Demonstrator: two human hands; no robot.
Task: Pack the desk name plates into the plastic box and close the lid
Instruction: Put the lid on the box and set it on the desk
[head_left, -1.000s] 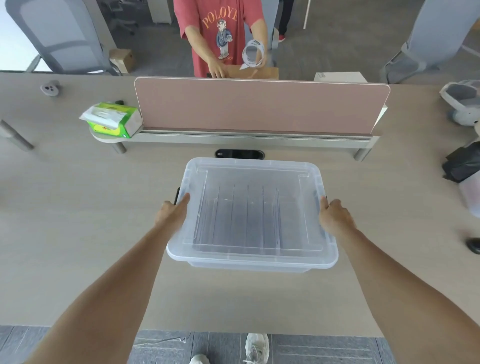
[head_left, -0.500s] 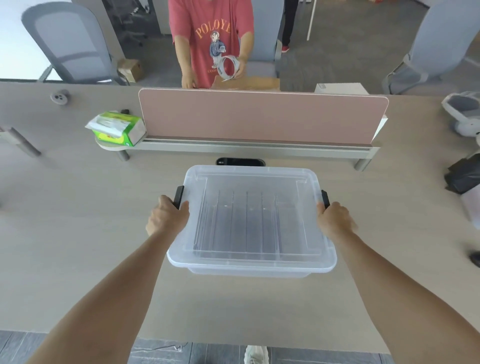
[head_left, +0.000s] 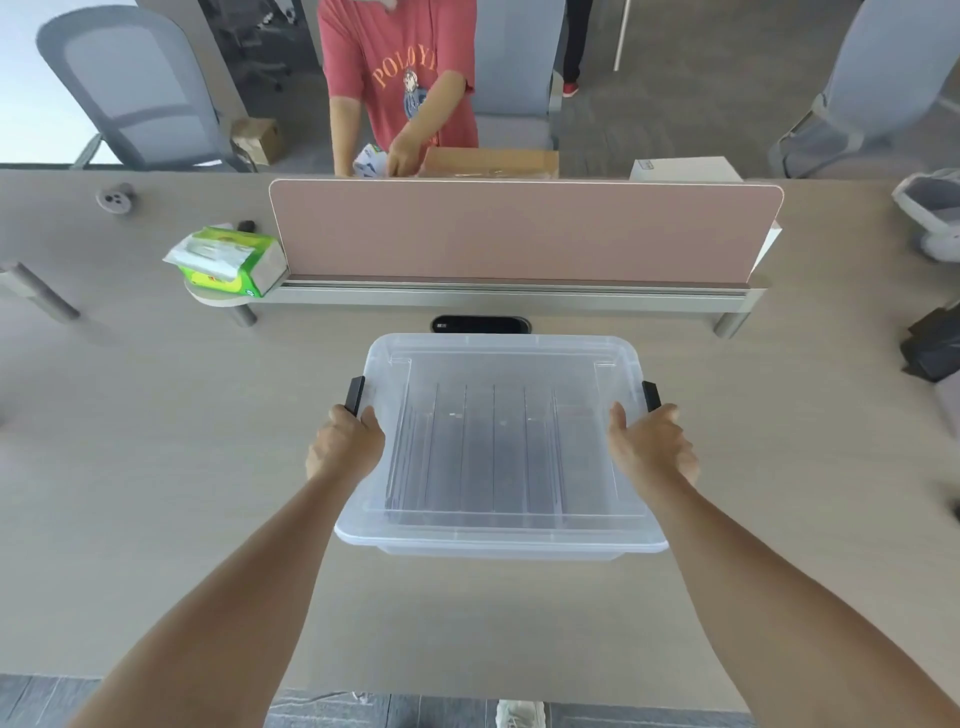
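- A pale wood desk was noted, pink divider at 12 o'clock.
- The plastic box was found at desk centre, lid on; name plates were seen in rows through it.
- The left hand was curled round its 9 o'clock rim, the right hand round the 3 o'clock rim, thumbs on the lid.
- Packing was judged done; the black latches were apparently not yet clipped.

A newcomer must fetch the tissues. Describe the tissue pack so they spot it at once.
Look for the pink divider panel standing across the desk. At its left end a small round shelf juts out, and the tissue pack lies on it. It is the only soft green and white packet in sight.
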